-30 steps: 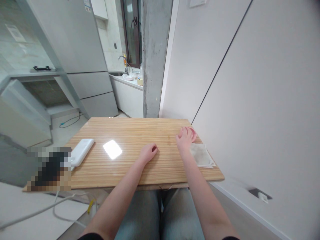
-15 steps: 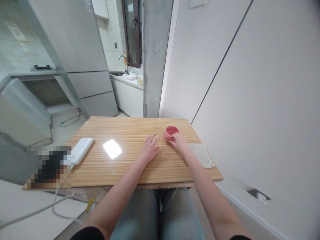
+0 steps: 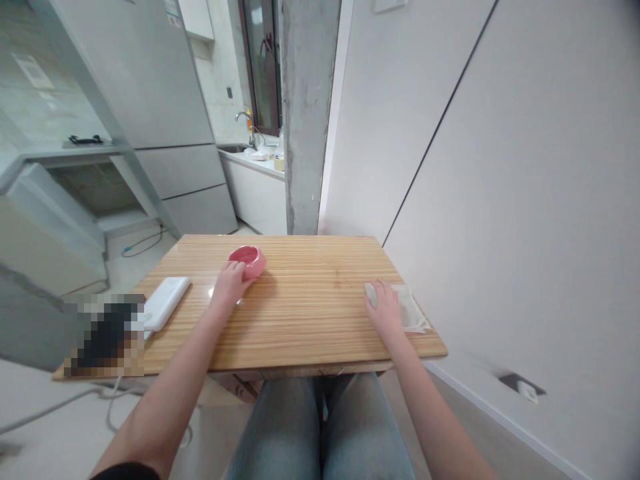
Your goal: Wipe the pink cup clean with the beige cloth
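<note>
My left hand (image 3: 231, 285) grips the near rim of a pink bowl (image 3: 254, 261) over the left part of the wooden table. The bowl tilts slightly, and a shadow lies below and to its right; whether its base touches the table I cannot tell. At the right side of the table, my right hand (image 3: 385, 308) lies on a folded pale cloth (image 3: 413, 312), fingers stretched over its left part. A faint brownish smear (image 3: 339, 277) marks the tabletop between the two hands.
A white slab-like device (image 3: 167, 303) lies on the table's left side, beside a pixelated dark area. Cables (image 3: 110, 407) hang off the front left corner. A white wall (image 3: 475, 220) runs close along the table's right edge (image 3: 417, 300).
The pink bowl has gone from my right hand at the right to my left hand at the left. My right hand has moved right and down onto the cloth. The smear is uncovered.
</note>
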The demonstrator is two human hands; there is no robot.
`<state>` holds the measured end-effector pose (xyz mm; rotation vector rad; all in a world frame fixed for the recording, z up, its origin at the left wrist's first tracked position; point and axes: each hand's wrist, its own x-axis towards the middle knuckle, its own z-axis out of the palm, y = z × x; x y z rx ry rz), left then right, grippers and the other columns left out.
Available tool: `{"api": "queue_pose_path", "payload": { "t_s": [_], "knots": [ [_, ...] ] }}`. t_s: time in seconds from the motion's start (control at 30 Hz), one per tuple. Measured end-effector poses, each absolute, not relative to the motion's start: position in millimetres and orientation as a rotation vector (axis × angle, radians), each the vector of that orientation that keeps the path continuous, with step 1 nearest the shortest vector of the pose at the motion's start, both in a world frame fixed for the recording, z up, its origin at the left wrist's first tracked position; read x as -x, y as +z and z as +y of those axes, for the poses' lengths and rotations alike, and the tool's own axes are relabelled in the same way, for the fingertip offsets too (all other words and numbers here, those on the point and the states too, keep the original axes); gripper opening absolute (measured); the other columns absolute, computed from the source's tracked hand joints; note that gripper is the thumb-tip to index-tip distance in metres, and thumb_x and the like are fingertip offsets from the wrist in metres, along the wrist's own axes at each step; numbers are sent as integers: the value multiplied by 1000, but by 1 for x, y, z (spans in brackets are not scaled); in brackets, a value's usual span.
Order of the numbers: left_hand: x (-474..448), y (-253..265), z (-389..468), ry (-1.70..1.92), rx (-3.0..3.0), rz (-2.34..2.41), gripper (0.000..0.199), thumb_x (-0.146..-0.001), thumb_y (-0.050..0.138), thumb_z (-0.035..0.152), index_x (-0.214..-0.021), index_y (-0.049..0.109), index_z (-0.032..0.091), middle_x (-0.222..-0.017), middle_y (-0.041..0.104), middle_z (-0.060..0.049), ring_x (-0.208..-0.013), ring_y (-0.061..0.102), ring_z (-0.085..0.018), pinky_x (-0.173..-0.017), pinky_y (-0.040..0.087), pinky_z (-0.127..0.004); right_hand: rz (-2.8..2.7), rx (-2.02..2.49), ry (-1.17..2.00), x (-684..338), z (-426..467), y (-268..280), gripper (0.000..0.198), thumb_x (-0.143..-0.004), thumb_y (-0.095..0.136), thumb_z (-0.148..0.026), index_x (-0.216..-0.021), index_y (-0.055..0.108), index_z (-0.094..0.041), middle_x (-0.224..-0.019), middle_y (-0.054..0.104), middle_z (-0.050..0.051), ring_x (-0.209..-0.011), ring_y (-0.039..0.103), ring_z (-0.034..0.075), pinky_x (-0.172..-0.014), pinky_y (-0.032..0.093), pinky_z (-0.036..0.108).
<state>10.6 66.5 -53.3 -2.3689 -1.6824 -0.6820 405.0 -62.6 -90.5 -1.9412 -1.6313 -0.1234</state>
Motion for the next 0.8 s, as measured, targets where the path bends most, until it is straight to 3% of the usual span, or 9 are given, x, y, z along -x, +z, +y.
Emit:
{"api": "queue_pose_path", "payload": {
  "t_s": [0.2, 0.47, 0.63, 0.8],
  "knots": [
    [44, -58, 88, -515, 2190, -1874, 31, -74, 58, 40, -93, 54, 17, -99, 58, -12, -104, 49, -29, -93, 37, -37, -1552, 2218, -172, -460, -77, -117, 36, -85, 43, -36, -113, 58, -18, -124, 54, 13, -117, 47, 26, -99, 33, 43],
    [49, -69, 91, -487, 2196, -1890, 38, -75, 54, 43, -100, 56, 15, -95, 57, -12, -101, 49, -29, -94, 37, -37, -1675, 2215, -196, -433, -70, -116, 35, -87, 42, -33, -115, 57, -18, -126, 54, 11, -117, 47, 24, -100, 33, 38],
    [47, -71, 93, -512, 2247, -1876, 33, -75, 55, 40, -95, 57, 14, -97, 56, -14, -104, 48, -29, -95, 37, -38, -1720, 2160, -160, -403, -64, -112, 33, -87, 44, -30, -114, 57, -16, -125, 54, 12, -117, 47, 25, -100, 32, 40],
    [35, -55, 80, -586, 2259, -1940, 36, -77, 55, 33, -108, 56, 15, -112, 54, -17, -118, 41, -34, -101, 28, -55, -1646, 2093, -10, -337, -56, -107, 33, -85, 47, -31, -112, 59, -17, -128, 52, 16, -121, 43, 31, -100, 32, 47]
  ]
}}
